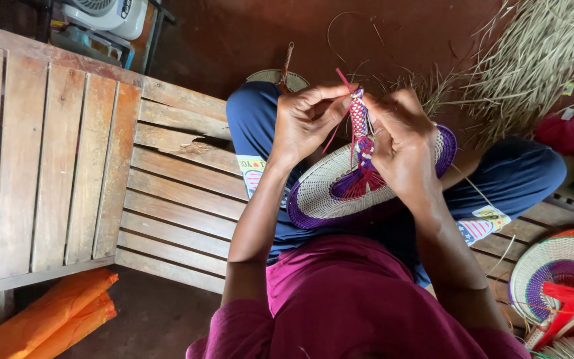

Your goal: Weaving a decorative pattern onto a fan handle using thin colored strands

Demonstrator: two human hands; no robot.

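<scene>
A slatted wooden bench [68,173] fills the left of the view, and the person sits cross-legged at its edge in blue trousers [526,169]. A heap of dry straw [539,60] lies up to the right, and orange rolled material [54,316] lies below the bench on the floor.

Across the lap rests a round woven fan [330,193], pale straw in the middle with a purple rim. Its handle [360,129], wrapped in red, white and purple strands, rises from the fan's centre away from the body, so its long axis runs nearly straight up the picture, between the two hands. A second woven fan [559,272] with an orange rim lies at the lower right, well apart.

The left hand [307,123] sits just left of the handle, its fingers curled and its fingertips pinching near the handle's top end. The right hand [403,146] closes round the handle from the right, fingers pressed together against the wrapping, palm covering part of the fan's face. Both hands touch the handle; the right one grips lower down, nearer the fan's body. A loose red strand [344,78] sticks out above the fingertips.
</scene>
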